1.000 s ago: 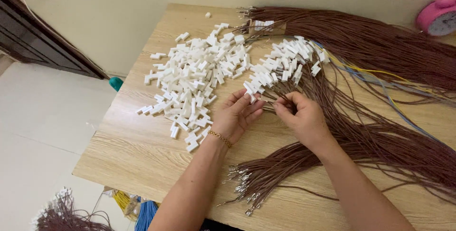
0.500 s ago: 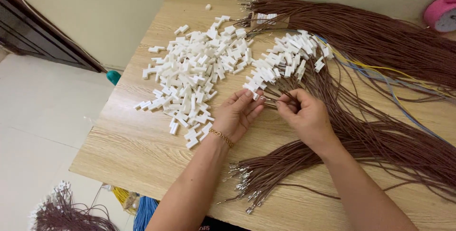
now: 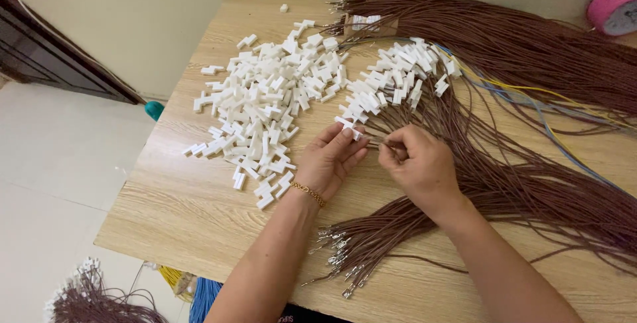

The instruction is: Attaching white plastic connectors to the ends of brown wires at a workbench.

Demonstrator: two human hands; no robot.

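A: So, start wide. Your wooden surface (image 3: 166,203) carries a thick sheaf of brown wires (image 3: 531,51) along the far and right side, and a second brown bundle (image 3: 517,197) sweeping from the right toward the near edge, where its metal terminals (image 3: 338,250) splay out.

B: And the white pieces?

A: You have 2 spreads of them. A loose heap of white plastic housings (image 3: 265,110) sits left of centre, just beyond your left hand (image 3: 328,160). A smaller cluster of housings already on wires (image 3: 395,84) lies beyond both hands, toward the right.

B: What are your hands doing?

A: They're close together, fingertips nearly meeting. Your left hand pinches 1 white housing (image 3: 348,126) between thumb and fingers, palm up. Your right hand (image 3: 421,167) is closed on a thin wire end (image 3: 375,140), pinched between thumb and forefinger.

B: How does the wire lie against the housing?

A: It runs roughly left to right, its tip pointing left at the housing, just beside it. I can't tell whether the 2 touch. Your left hand is nearer the loose heap, your right nearer the bundle.
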